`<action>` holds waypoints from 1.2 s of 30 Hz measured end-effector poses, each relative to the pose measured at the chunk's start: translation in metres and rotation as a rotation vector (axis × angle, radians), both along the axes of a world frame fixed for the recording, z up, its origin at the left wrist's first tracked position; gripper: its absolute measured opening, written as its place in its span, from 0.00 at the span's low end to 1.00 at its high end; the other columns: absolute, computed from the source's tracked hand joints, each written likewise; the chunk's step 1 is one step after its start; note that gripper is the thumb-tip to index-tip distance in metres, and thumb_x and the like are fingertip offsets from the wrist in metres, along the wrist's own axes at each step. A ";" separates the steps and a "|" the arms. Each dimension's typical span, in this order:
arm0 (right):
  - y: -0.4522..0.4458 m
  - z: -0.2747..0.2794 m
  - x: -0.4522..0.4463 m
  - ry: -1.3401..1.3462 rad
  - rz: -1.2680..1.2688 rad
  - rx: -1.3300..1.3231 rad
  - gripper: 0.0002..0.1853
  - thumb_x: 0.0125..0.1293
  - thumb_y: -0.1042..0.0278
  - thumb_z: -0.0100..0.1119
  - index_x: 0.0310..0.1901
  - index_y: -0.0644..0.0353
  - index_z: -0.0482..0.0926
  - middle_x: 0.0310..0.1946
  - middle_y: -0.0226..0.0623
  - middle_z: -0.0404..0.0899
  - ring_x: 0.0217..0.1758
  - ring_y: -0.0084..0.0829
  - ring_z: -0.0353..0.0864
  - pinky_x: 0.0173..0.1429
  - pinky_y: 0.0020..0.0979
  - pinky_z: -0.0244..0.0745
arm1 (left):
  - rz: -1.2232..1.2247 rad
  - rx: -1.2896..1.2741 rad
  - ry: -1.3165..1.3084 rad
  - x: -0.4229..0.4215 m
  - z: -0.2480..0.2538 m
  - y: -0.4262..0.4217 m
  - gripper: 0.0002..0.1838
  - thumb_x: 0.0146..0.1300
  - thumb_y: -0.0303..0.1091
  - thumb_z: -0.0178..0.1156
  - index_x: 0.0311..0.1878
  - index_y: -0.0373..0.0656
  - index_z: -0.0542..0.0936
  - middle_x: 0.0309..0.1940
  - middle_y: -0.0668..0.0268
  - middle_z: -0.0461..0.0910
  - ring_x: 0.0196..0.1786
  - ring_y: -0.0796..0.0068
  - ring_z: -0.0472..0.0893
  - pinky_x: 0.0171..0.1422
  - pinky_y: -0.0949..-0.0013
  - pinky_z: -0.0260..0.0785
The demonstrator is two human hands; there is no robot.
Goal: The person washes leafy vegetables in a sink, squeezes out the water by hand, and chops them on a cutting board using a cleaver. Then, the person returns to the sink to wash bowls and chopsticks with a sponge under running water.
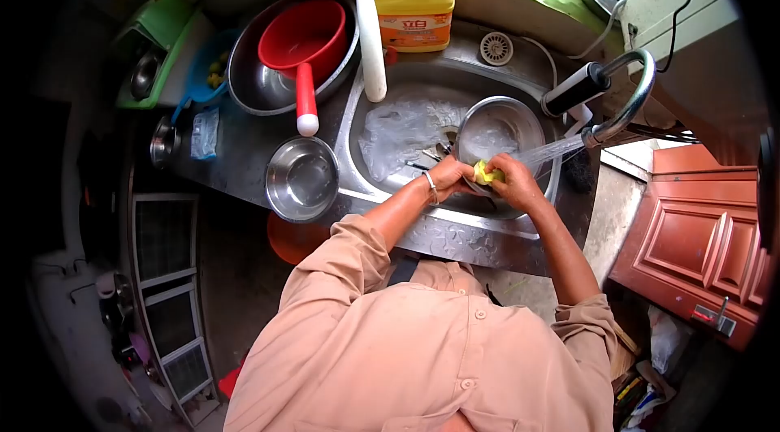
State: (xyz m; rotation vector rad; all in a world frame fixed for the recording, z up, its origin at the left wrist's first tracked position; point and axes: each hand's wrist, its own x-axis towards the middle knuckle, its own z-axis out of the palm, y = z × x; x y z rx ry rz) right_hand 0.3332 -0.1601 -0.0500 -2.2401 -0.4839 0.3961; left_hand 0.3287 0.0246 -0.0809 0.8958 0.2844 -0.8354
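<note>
Over the front of the sink, both hands meet at a crumpled yellow cloth or sponge (487, 174). My right hand (515, 180) pinches it from the right. My left hand (448, 177), with a pale band at its wrist, is closed against its left side; whatever lies in those fingers is hidden. Just beyond the hands a round metal bowl (532, 119) stands in the sink (361, 119), with water in it. Water pours from the faucet (593, 137) over the bowl's right side. A clear plastic bag (396, 140) and some thin utensils (416, 165) lie left of the bowl.
Left of the sink stand an empty metal bowl (302, 180) and a large basin (244, 79) holding a red dipper (305, 38). A white curved tube (370, 46) crosses the sink's back-left edge. Behind are a yellow pump jug (413, 10) and a drain strainer (496, 49).
</note>
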 end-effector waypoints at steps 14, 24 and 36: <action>-0.027 -0.018 0.025 -0.602 -0.126 -0.735 0.07 0.52 0.72 0.54 0.34 0.57 0.76 0.36 0.41 0.72 0.42 0.39 0.75 0.44 0.38 0.73 | 0.195 -0.061 0.083 -0.018 0.000 -0.018 0.16 0.51 0.19 0.50 0.46 0.29 0.72 0.42 0.51 0.78 0.47 0.56 0.80 0.53 0.45 0.75; -0.003 -0.008 -0.015 -0.225 -0.143 -0.029 0.08 0.52 0.69 0.58 0.33 0.61 0.79 0.36 0.43 0.78 0.36 0.46 0.80 0.43 0.42 0.75 | 0.184 -0.059 0.075 -0.002 -0.037 -0.011 0.16 0.51 0.20 0.50 0.45 0.27 0.73 0.41 0.51 0.78 0.48 0.57 0.79 0.57 0.53 0.73; 0.021 -0.032 0.031 -0.653 -0.142 -0.175 0.07 0.52 0.72 0.55 0.35 0.55 0.73 0.38 0.40 0.70 0.44 0.42 0.74 0.43 0.39 0.72 | -0.052 -0.088 0.353 -0.019 -0.009 -0.013 0.08 0.53 0.21 0.47 0.36 0.32 0.72 0.37 0.54 0.76 0.46 0.58 0.79 0.56 0.49 0.74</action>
